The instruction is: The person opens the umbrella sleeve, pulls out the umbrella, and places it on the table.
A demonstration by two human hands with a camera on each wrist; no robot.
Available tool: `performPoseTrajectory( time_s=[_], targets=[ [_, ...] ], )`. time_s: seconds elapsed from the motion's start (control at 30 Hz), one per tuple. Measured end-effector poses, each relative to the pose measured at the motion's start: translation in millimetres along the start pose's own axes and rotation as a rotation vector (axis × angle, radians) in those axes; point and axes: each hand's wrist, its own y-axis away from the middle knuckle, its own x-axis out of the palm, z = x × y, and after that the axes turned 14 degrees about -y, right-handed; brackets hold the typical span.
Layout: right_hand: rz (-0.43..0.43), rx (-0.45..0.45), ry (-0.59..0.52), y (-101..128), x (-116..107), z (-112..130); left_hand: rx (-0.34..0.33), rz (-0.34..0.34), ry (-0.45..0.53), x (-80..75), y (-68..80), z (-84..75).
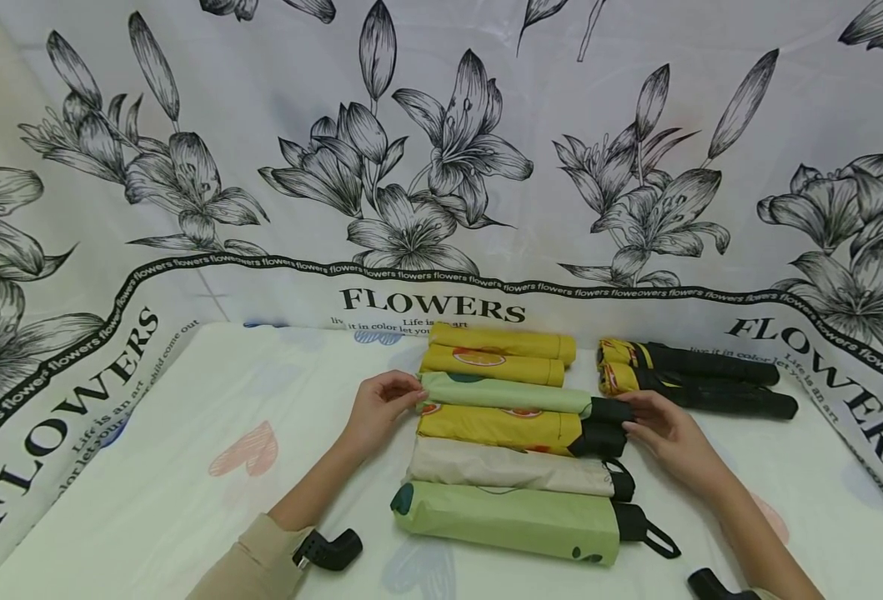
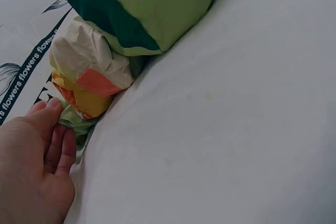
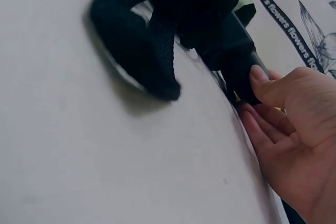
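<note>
Several folded umbrellas lie side by side in a column. My left hand (image 1: 385, 410) pinches the left end of a slim light green umbrella (image 1: 509, 394). At that umbrella's other end, my right hand (image 1: 669, 429) holds the black handle (image 3: 242, 74) between thumb and fingers. Just nearer to me lie a yellow umbrella (image 1: 497, 427) with orange-slice prints, a cream umbrella (image 1: 509, 467) and a larger green umbrella (image 1: 516, 521) with a looped strap. In the left wrist view, the left hand (image 2: 39, 161) has thumb and fingertips at crumpled green fabric (image 2: 79, 124).
Two yellow rolled pieces (image 1: 497, 342) lie beyond the green umbrella. To the right are two black umbrellas (image 1: 719, 379) with yellow patterned ends. A white cloth with heart prints (image 1: 248, 450) covers the table; a flower-printed curtain (image 1: 441, 167) hangs behind.
</note>
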Motion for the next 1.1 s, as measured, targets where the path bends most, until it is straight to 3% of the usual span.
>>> performPoseTrajectory(
  time_s=[0.37, 1.1],
  targets=[
    [0.022, 0.12, 0.003, 3, -13, 5, -0.015, 0.008, -0.032, -2.4, 1.0, 0.1],
    [0.047, 0.101, 0.061, 12, -47, -2, 0.009, 0.027, -0.061, -3.1, 2.2, 0.7]
  ],
)
